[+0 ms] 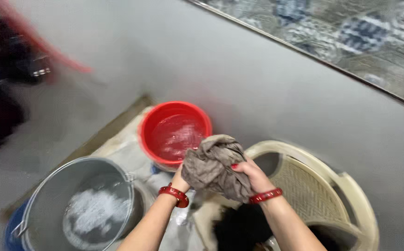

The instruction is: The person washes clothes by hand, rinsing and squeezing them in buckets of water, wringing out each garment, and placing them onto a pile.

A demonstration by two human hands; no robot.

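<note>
Both of my hands grip a wet, bunched grey-brown cloth (213,165) held up in front of me. My left hand (179,178) holds its lower left side, and my right hand (252,175) clutches its right side. Each wrist wears a red bangle. The cloth hangs just right of a red bucket (146,125) holding water, and above a dark garment (239,227) lying on a cream plastic chair (350,186).
A metal bucket (48,195) with foamy water stands at lower left, with a blue object under its left edge. A plain grey wall (257,79) rises behind. Dark clothes hang blurred at far left, beside a red strip.
</note>
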